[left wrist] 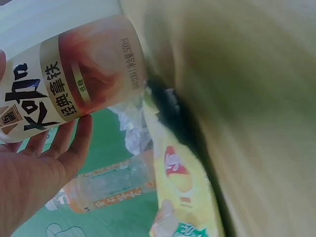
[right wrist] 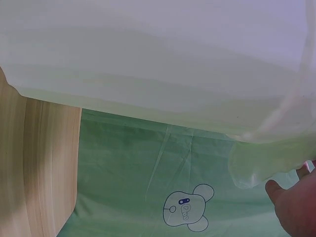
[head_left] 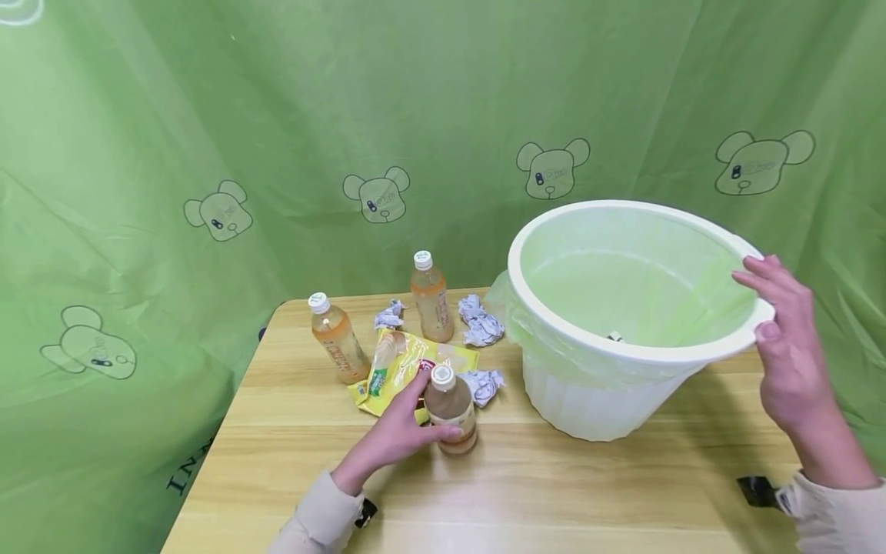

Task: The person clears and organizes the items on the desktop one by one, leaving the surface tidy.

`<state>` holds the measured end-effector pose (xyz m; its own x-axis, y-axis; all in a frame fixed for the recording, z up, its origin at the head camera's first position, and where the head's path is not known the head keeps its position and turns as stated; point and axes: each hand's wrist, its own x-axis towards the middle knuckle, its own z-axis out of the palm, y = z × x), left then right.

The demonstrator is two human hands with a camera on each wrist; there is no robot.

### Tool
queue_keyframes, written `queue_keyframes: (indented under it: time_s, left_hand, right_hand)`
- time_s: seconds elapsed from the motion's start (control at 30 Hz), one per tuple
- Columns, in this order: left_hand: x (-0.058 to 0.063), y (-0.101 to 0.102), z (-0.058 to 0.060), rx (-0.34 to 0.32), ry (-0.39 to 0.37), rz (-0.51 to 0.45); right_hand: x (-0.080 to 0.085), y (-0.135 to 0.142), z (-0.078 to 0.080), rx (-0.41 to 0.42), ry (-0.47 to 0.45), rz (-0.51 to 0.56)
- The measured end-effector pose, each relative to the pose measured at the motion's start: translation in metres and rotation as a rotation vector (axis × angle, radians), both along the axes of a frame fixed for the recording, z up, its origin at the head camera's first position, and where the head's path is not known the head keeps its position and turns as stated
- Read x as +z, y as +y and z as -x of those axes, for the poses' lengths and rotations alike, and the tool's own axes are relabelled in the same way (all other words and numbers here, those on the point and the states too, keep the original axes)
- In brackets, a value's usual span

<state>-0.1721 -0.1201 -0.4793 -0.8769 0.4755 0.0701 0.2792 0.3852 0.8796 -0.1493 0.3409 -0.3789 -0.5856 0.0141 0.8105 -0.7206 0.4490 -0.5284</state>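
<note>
Wooden table point(head_left: 277, 446), pale, grain running sideways. Green curtain point(head_left: 443, 92) with bear-head prints point(head_left: 554, 171) hangs behind. Left hand point(head_left: 400, 428) grips brown bottle point(head_left: 450, 404), just before yellow packet point(head_left: 401, 365). Right hand point(head_left: 792, 338) holds white bucket point(head_left: 595, 400) by rim point(head_left: 644, 354), on right part of table.

To the person's left, the arm slants forward and inward, its pale sleeve point(head_left: 318, 515) ending at the wrist. The left hand point(head_left: 404, 427) curves in a grip, thumb stretched apart from the fingers. Across from it, well apart, I see the right hand point(head_left: 792, 350) lifted, fingers pointing inward and bent, thumb nearer the body, wrist bare above the cuff point(head_left: 803, 496).
</note>
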Motion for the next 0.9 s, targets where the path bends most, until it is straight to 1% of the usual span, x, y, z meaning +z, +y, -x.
queue_keyframes:
  time_s: [0.27,0.37,0.53,0.67,0.77,0.9]
  left_hand:
    - [0.022,0.003,0.007,0.018,0.059,-0.015]
    - [0.032,0.006,0.012,0.01,0.084,-0.049]
    - [0.051,0.011,0.019,-0.003,0.15,-0.099]
    - [0.07,0.015,0.025,-0.011,0.206,-0.12]
    - [0.088,0.017,0.029,-0.007,0.245,-0.13]
    - [0.109,0.019,0.034,0.02,0.283,-0.138]
  right_hand:
    - [0.0,-0.001,0.0,-0.002,0.005,-0.001]
    - [0.0,-0.001,0.001,-0.003,0.004,0.0]
    - [-0.001,-0.001,0.001,-0.003,0.002,0.003]
    - [-0.001,0.0,0.001,0.002,-0.003,0.007]
    - [-0.001,0.001,0.001,0.0,-0.004,0.009]
    - [-0.001,0.0,0.001,0.0,-0.004,0.012]
